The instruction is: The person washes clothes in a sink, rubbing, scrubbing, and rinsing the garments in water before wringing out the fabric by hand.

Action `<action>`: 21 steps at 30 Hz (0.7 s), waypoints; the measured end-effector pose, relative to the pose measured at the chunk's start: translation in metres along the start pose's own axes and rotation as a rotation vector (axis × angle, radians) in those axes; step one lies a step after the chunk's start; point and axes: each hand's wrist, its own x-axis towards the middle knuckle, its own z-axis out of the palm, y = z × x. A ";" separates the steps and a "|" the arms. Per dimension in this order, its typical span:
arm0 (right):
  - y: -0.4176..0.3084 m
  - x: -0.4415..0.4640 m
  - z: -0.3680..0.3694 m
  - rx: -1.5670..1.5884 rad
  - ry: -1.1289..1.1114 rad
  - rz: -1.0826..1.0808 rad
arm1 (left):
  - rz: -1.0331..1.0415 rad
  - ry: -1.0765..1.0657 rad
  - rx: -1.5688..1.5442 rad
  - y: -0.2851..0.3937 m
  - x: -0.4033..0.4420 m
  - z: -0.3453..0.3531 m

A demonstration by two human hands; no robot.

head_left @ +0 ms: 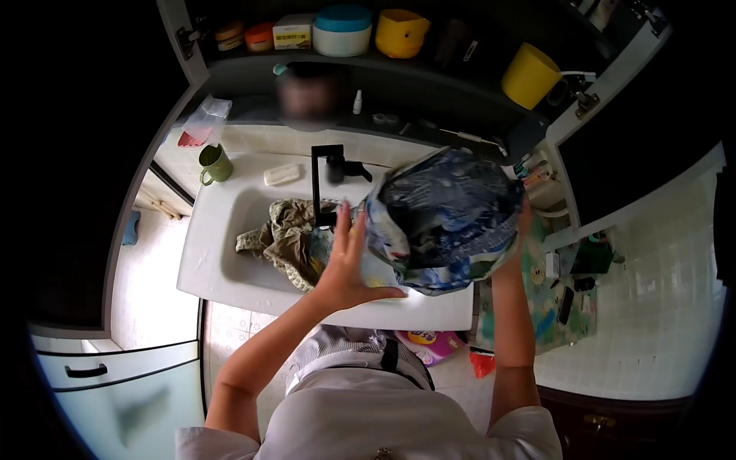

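A bundled blue patterned cloth item [448, 218] is held up over the right part of the white sink [211, 264]. My right hand [515, 238] grips its right side, the fingers partly hidden behind it. At its left edge is my left hand [349, 268], fingers spread and thumb apart, near or lightly touching the cloth. Brown and patterned cloth [290, 238] lies crumpled in the basin, below the black faucet [316, 180].
On the sink's back rim are a green mug [215, 163] and a white soap bar [282, 175]. Shelves above hold a blue-lidded jar [342, 32] and a yellow cup [530, 75]. Open cabinet doors flank both sides. A pink package [433, 346] sits below the sink.
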 end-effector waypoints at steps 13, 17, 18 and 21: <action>-0.018 -0.015 0.044 -0.650 -0.067 -0.335 | -0.192 0.152 -0.302 -0.010 0.030 0.139; -0.043 -0.009 0.032 -0.463 0.017 -0.257 | -0.084 0.227 -0.310 0.017 0.050 0.136; -0.051 -0.010 0.030 -0.455 0.054 -0.235 | -0.084 0.231 -0.334 0.024 0.052 0.135; -0.053 -0.007 0.014 -0.436 0.080 -0.228 | -0.114 0.182 -0.396 0.034 0.054 0.140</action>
